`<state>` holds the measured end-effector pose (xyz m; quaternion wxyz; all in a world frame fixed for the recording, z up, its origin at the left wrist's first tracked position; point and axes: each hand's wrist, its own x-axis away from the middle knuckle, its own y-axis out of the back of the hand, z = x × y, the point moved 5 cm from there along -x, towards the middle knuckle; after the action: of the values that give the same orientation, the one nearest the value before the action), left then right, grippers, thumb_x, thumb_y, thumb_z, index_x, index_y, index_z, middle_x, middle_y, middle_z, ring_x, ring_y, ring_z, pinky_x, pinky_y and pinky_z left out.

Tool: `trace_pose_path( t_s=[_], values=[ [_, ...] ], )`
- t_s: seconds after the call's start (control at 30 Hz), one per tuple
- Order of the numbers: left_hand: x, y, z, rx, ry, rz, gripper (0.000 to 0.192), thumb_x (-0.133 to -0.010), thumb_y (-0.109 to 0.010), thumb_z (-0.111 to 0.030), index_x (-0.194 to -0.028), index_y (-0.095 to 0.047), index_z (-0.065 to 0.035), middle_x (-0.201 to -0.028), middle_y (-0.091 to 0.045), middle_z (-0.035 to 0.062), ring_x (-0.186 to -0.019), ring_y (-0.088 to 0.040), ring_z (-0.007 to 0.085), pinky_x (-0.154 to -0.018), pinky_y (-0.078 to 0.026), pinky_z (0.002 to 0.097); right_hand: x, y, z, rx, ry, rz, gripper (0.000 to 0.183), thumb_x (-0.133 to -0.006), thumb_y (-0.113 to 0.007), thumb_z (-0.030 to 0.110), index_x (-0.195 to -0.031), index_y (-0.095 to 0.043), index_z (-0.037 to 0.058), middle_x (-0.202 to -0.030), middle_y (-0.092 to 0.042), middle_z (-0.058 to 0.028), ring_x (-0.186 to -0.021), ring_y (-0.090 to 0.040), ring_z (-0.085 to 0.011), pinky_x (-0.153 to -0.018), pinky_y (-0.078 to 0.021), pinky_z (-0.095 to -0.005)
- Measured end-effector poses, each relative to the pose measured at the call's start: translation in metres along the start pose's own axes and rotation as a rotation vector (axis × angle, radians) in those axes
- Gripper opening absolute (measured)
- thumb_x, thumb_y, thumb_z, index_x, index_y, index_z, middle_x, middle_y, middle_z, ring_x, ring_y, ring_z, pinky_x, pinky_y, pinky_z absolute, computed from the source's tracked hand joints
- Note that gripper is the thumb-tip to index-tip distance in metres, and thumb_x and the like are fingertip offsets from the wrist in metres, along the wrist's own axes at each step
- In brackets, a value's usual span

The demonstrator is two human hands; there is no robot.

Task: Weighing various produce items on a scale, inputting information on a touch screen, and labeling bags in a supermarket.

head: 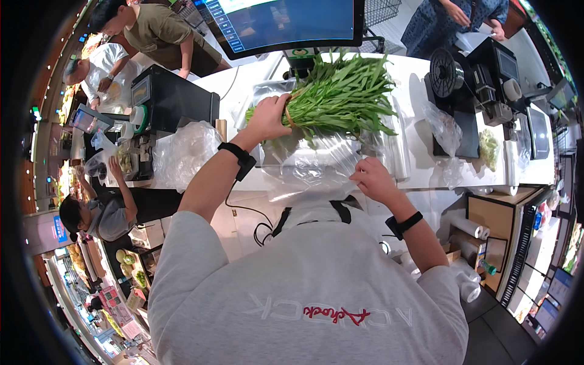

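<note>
My left hand (270, 117) grips the stem end of a large bunch of leafy greens (351, 93), close to the brown band (289, 114) tied around it. The leaves point to the right over the white counter. In front of the greens, a clear plastic bag (310, 171) lies spread over the counter's near edge. My right hand (372, 178) pinches the bag's edge at its right side between thumb and fingers. Part of the bag lies hidden under the greens. A black band is on each of my wrists.
A monitor (292, 23) stands behind the greens. Crumpled clear bags (187, 150) and a black machine (175, 98) are at the left. A plastic roll (397, 146) lies right of the greens, and a black scale with a film reel (443, 73) stands farther right. Several people stand around.
</note>
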<state>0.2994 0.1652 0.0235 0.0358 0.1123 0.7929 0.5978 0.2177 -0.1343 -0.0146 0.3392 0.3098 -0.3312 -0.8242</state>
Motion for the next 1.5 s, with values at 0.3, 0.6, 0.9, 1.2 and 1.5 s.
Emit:
trace_pose_path(
  t_s=[0.3, 0.6, 0.9, 1.2, 1.5],
  values=[
    [0.003, 0.052, -0.027, 0.121, -0.056, -0.149, 0.081, -0.059, -0.076, -0.021, -0.131, -0.041, -0.0084, -0.115, -0.055, 0.0165, -0.108, -0.051, 0.0366, -0.092, -0.044, 0.0425, 0.015, 0.001, 0.004, 0.132, 0.11, 0.074, 0.011, -0.065, -0.065, 0.006, -0.075, -0.062, 0.0098, -0.103, -0.06, -0.0039, -0.105, -0.054, -0.0244, -0.095, -0.0401, -0.0388],
    [0.006, -0.02, -0.029, 0.009, -0.131, -0.148, 0.081, -0.058, -0.076, -0.022, -0.131, -0.042, -0.0078, -0.111, -0.052, 0.014, -0.11, -0.048, 0.0339, -0.096, -0.038, 0.0425, 0.022, -0.006, -0.007, 0.084, -0.057, 0.044, 0.019, -0.066, -0.06, 0.001, -0.082, -0.06, 0.0085, -0.103, -0.061, -0.0052, -0.104, -0.055, -0.0264, -0.093, -0.0411, -0.0402],
    [0.035, -0.008, -0.045, -0.069, -0.219, -0.258, 0.087, -0.072, -0.074, -0.044, -0.14, -0.033, -0.009, -0.134, -0.039, 0.0199, -0.127, -0.036, 0.0387, -0.111, -0.024, 0.0498, 0.0, 0.018, 0.015, -0.15, -0.038, 0.017, 0.02, -0.066, -0.063, -0.001, -0.082, -0.056, 0.0086, -0.107, -0.064, -0.0042, -0.102, -0.057, -0.0275, -0.088, -0.0432, -0.0395],
    [0.173, -0.076, -0.097, 0.463, -0.119, 0.013, 0.09, -0.067, -0.079, -0.045, -0.136, -0.037, -0.0042, -0.138, -0.037, 0.0225, -0.125, -0.039, 0.0402, -0.104, -0.034, 0.0476, -0.034, 0.037, -0.031, -0.397, -0.473, -0.386, 0.014, -0.072, -0.07, -0.001, -0.082, -0.061, 0.0014, -0.077, -0.067, -0.0076, -0.065, -0.06, -0.0135, -0.061, -0.0479, -0.0283],
    [0.2, -0.035, -0.008, 0.853, 0.485, -0.567, 0.022, -0.082, -0.056, 0.005, -0.1, -0.067, 0.0, -0.096, -0.069, 0.0126, -0.092, -0.066, 0.0224, -0.084, -0.049, 0.0308, -0.058, 0.06, -0.046, -0.442, -0.509, -0.447, 0.008, -0.089, -0.061, 0.003, -0.093, -0.065, -0.0021, -0.082, -0.067, -0.0059, -0.072, -0.059, -0.008, -0.064, -0.0454, -0.0217]
  ],
)
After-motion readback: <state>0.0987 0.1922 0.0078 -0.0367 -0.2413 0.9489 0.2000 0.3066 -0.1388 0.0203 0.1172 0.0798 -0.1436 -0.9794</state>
